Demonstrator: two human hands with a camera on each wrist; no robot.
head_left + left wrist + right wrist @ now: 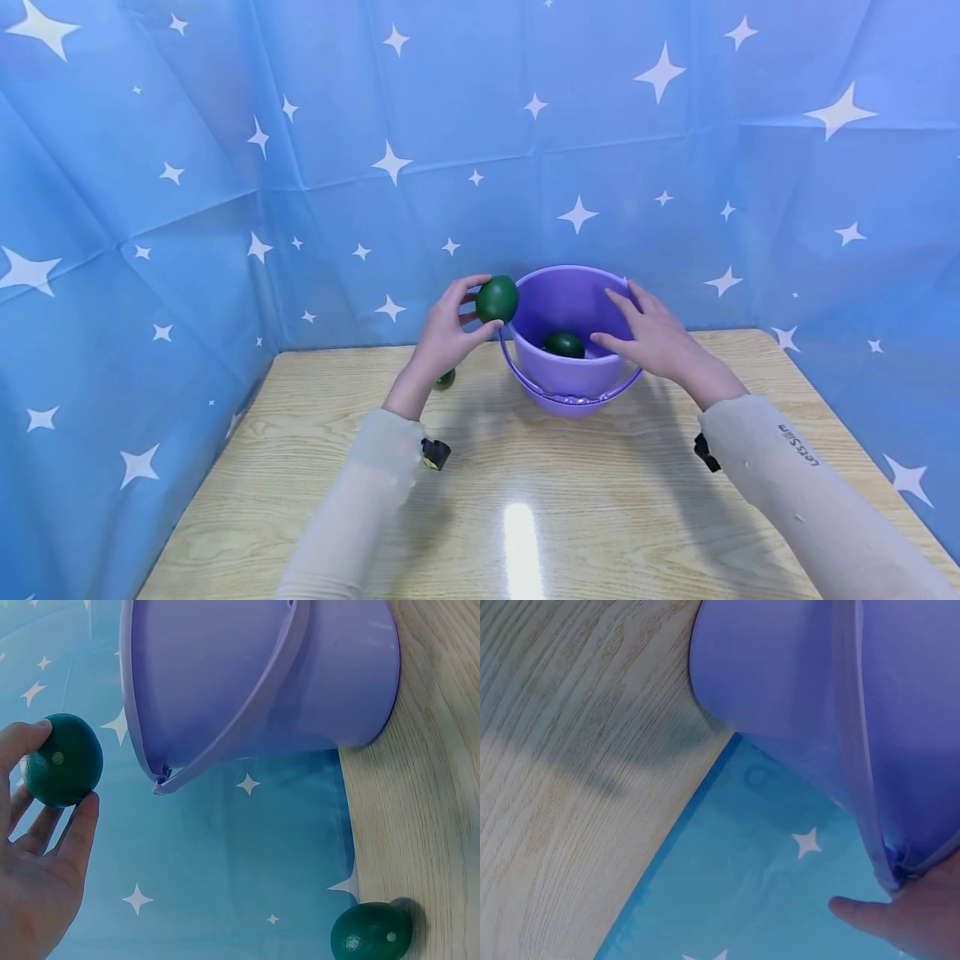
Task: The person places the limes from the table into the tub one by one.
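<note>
My left hand (448, 323) pinches a dark green lime (497, 300) between thumb and fingers, held up at the left rim of a purple bucket (562, 375). In the left wrist view, the held lime (64, 760) shows a pale stem scar and stands apart from the bucket. Another lime (565, 344) lies inside the bucket. A third lime (446, 379) sits on the table, partly hidden behind my left wrist in the head view. Over the bucket's right rim, my right hand (658, 333) spreads its fingers and holds nothing; whether it touches the rim I cannot tell.
The bucket's handle (525, 379) hangs down across its front. Beneath everything is a light wood-grain table (300, 467), with a bright light reflection near its front. A blue cloth (337, 108) with white stars hangs behind the table and along both sides.
</note>
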